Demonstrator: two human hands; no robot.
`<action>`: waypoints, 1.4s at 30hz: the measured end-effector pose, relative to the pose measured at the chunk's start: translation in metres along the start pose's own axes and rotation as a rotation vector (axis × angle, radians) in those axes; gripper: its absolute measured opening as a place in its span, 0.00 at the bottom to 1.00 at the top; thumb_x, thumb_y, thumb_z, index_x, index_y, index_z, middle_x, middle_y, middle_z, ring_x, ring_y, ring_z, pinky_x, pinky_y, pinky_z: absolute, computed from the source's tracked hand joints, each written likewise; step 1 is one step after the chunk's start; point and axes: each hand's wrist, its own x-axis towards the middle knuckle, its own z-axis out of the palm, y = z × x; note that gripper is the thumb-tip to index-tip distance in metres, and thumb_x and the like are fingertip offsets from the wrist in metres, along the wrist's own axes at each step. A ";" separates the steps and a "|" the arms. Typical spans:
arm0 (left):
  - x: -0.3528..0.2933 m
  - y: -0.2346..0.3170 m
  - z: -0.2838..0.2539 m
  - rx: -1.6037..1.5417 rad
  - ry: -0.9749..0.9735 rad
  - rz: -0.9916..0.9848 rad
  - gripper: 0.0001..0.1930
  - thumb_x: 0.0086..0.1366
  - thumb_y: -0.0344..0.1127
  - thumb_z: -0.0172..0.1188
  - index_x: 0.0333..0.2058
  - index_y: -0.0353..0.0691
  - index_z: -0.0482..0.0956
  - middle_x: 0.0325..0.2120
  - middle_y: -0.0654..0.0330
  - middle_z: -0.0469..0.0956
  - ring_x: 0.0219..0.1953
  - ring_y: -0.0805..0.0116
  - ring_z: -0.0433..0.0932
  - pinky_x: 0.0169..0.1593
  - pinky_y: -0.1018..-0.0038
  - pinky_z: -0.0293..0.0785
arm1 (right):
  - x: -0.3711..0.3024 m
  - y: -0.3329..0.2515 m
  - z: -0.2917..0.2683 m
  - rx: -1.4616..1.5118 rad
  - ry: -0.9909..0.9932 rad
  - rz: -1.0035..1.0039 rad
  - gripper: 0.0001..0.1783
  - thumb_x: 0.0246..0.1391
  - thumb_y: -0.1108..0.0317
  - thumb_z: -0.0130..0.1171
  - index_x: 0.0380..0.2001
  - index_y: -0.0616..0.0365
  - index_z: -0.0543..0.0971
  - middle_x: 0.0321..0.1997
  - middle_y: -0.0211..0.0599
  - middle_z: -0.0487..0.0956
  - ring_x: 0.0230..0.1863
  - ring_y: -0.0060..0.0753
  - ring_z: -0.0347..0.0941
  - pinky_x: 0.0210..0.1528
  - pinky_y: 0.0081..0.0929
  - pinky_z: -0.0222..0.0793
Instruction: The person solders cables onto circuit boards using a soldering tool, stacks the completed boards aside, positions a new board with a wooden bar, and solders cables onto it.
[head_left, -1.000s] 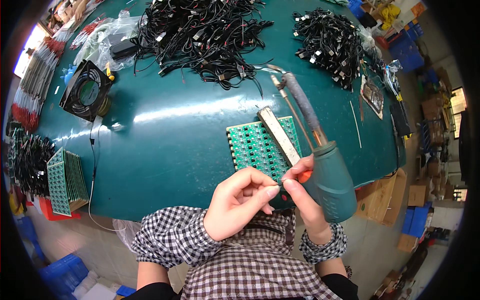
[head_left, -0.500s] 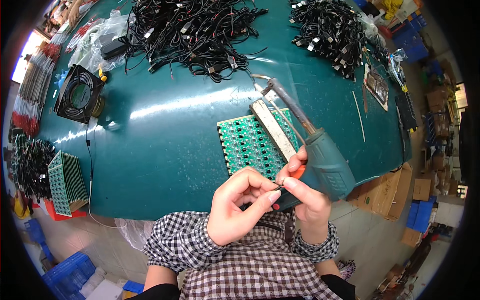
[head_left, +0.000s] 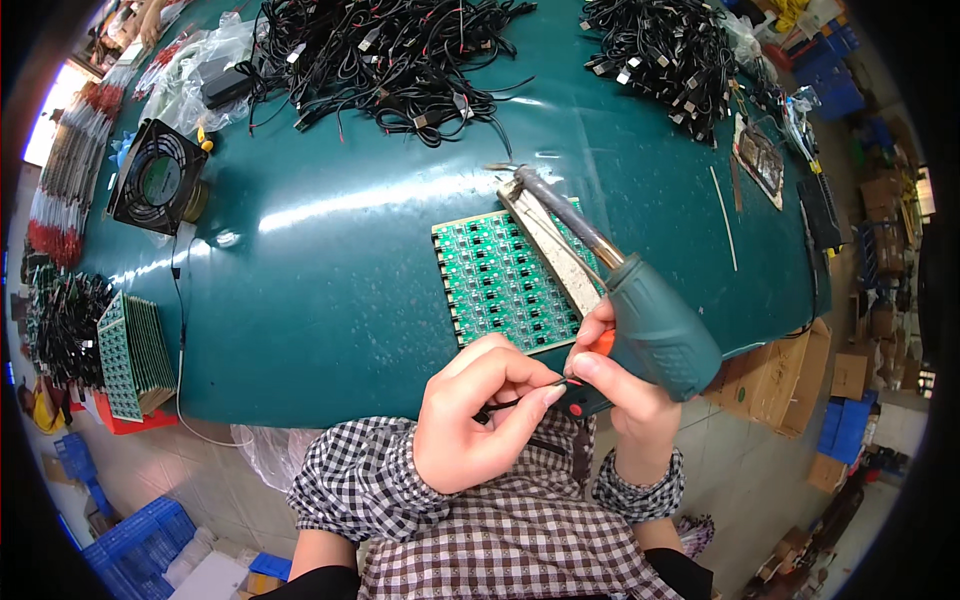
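Note:
My left hand (head_left: 485, 410) is closed on a thin black cable (head_left: 503, 405), its thumb and index finger pinching near the end. Against it, the thumb and a finger of my right hand (head_left: 630, 400) pinch the cable's tip, where a bit of red shows. A soldering gun (head_left: 665, 330) with a dark green grip and an orange trigger also sits in my right hand. Its metal barrel and bent tip point away from me, above a worn pale metal bar (head_left: 550, 250). The bar lies across a panel of green circuit boards (head_left: 490, 285).
A big heap of black USB cables (head_left: 385, 60) lies at the back, a second heap (head_left: 670, 70) at the back right. On the left are a black fan (head_left: 158, 180) and a stack of circuit panels (head_left: 130, 360). A cardboard box (head_left: 775, 385) stands beyond the table's right edge.
The soldering gun's barrel has swung down and slightly left, its tip now nearer the metal bar's far end. My right hand has moved slightly right; both hands still pinch the cable.

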 end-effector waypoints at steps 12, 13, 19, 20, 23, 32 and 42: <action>-0.013 0.001 -0.003 -0.178 0.033 -0.118 0.04 0.59 0.22 0.63 0.34 0.33 0.78 0.28 0.64 0.71 0.25 0.84 0.67 0.29 0.85 0.63 | -0.003 0.017 0.005 0.298 0.016 0.000 0.25 0.47 0.79 0.65 0.50 0.64 0.71 0.40 0.42 0.77 0.37 0.28 0.78 0.42 0.28 0.76; -0.013 0.000 -0.004 -0.166 0.016 -0.146 0.05 0.60 0.23 0.63 0.35 0.32 0.77 0.30 0.64 0.71 0.27 0.85 0.68 0.31 0.86 0.65 | -0.004 0.016 0.005 0.265 0.005 -0.012 0.24 0.49 0.78 0.64 0.51 0.65 0.71 0.41 0.44 0.77 0.38 0.30 0.78 0.43 0.29 0.77; -0.011 -0.005 -0.003 -0.274 0.052 -0.179 0.03 0.62 0.25 0.62 0.34 0.32 0.78 0.29 0.65 0.71 0.26 0.86 0.65 0.29 0.86 0.63 | -0.001 0.015 0.005 0.004 -0.068 -0.068 0.24 0.48 0.81 0.64 0.50 0.65 0.71 0.43 0.43 0.76 0.38 0.30 0.78 0.42 0.28 0.77; -0.011 -0.005 -0.004 -0.276 0.051 -0.181 0.03 0.62 0.25 0.62 0.34 0.32 0.78 0.29 0.65 0.71 0.26 0.86 0.65 0.29 0.86 0.63 | -0.002 0.014 0.006 0.003 -0.065 -0.065 0.24 0.48 0.81 0.64 0.50 0.65 0.71 0.43 0.43 0.76 0.38 0.30 0.78 0.42 0.28 0.77; -0.012 -0.007 -0.004 -0.341 0.042 -0.221 0.04 0.62 0.25 0.61 0.35 0.31 0.78 0.30 0.66 0.71 0.26 0.86 0.66 0.30 0.86 0.63 | -0.004 0.014 0.011 0.157 -0.035 -0.064 0.23 0.47 0.81 0.64 0.48 0.64 0.71 0.41 0.41 0.77 0.37 0.28 0.77 0.41 0.26 0.76; -0.010 -0.010 -0.005 -0.289 -0.072 -0.180 0.04 0.61 0.25 0.63 0.34 0.32 0.78 0.27 0.66 0.71 0.24 0.84 0.64 0.27 0.83 0.60 | 0.000 0.021 0.008 0.087 -0.030 0.047 0.28 0.44 0.82 0.62 0.50 0.62 0.66 0.37 0.39 0.74 0.31 0.29 0.74 0.34 0.30 0.74; -0.012 -0.006 -0.004 -0.087 0.041 -0.093 0.04 0.58 0.22 0.63 0.32 0.33 0.78 0.26 0.63 0.71 0.23 0.83 0.66 0.27 0.84 0.63 | -0.005 0.019 0.007 0.162 0.059 -0.041 0.20 0.52 0.77 0.62 0.49 0.66 0.72 0.41 0.43 0.77 0.36 0.27 0.78 0.41 0.27 0.76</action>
